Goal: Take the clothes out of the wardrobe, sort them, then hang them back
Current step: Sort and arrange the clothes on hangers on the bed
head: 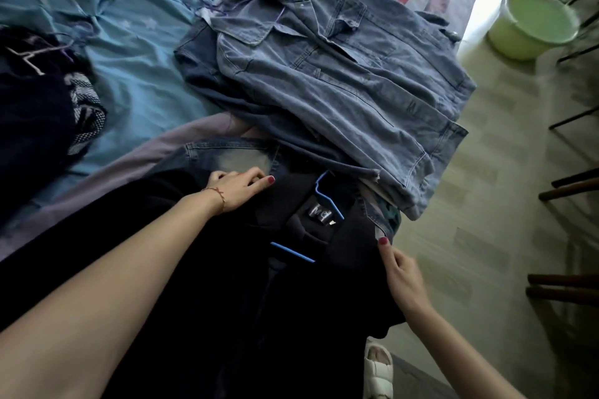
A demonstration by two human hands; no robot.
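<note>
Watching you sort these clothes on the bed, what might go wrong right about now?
The denim jacket tops a pile reaching the bed's edge, so tugging nearby could slide it to the floor. The blue hanger sits half inside the dark garment and might snag or slip out as both hands pull at the fabric.

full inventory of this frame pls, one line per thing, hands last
dark jacket: 1, navy-black, bed's near edge, under both hands
blue hanger: 1, blue, inside the dark jacket's collar
denim jacket: 1, light blue, atop a pile mid-bed
faded jeans: 1, blue, beyond the left hand
dark clothes pile: 1, navy and patterned, far left
blue sheet: 1, light blue, covers the bed
basin: 1, pale green, floor, upper right
sandal: 1, white, floor by the bed
left hand: fingers curled on the dark jacket's shoulder
right hand: pinches the dark jacket's right edge
</note>
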